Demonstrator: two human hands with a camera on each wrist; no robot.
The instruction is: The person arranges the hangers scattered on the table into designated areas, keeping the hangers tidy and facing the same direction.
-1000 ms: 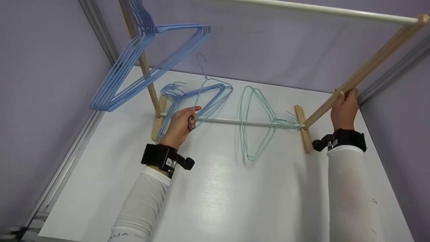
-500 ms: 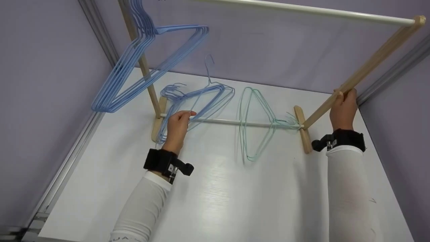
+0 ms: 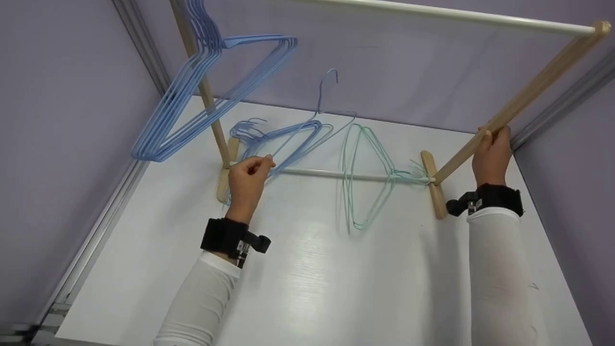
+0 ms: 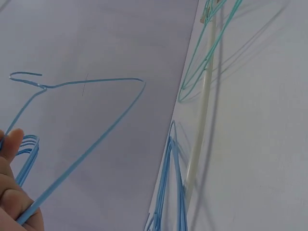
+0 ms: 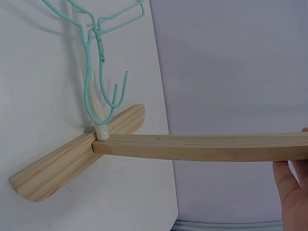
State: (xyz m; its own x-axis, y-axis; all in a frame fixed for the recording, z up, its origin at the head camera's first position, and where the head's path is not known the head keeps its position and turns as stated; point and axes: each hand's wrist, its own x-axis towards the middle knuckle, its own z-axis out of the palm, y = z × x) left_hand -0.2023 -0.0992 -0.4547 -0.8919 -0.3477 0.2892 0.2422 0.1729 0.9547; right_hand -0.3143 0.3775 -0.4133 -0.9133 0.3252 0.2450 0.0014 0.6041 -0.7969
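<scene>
The left hand of the person has its fingers curled narrow and pinches one blue wire hanger; this hanger is in the air above the table, hook upward, toward the far edge. The right hand holds the pale wooden post near the far right corner. Along the far edge, one thin white low rod carries a bundle of blue wire hangers toward the far left corner and some mint-green wire hangers toward the far right corner. More blue hangers hang high at left, their hooks partly outside the view.
</scene>
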